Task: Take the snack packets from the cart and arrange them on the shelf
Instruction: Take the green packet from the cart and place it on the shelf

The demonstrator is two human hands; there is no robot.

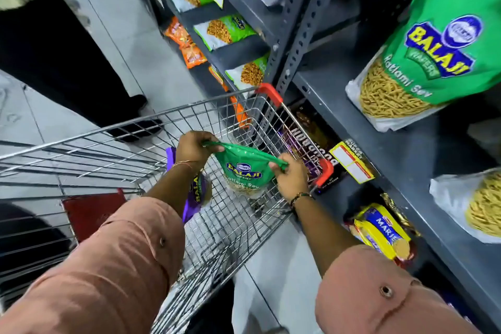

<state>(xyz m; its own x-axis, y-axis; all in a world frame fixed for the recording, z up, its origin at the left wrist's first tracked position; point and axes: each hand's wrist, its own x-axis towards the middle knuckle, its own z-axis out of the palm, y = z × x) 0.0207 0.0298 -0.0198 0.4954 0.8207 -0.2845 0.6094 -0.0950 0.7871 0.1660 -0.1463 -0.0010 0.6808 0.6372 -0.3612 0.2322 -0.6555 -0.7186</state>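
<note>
**Even store light, warped and soft at the edges**

Bright, diffuse light from overhead; shadows are faint. Glare streaks the wire cart (pixel 238 106) and the pale floor (pixel 130 43). Wide-angle distortion bends the shelf (pixel 379 127) uprights. The green packet (pixel 423 43) at far right and the near sleeves (pixel 113 266) look soft.

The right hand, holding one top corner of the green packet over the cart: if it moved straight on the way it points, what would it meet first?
Probably the cart's wire side, just beyond the right hand, then the dark packets on the low shelf; depth is unclear.
</note>
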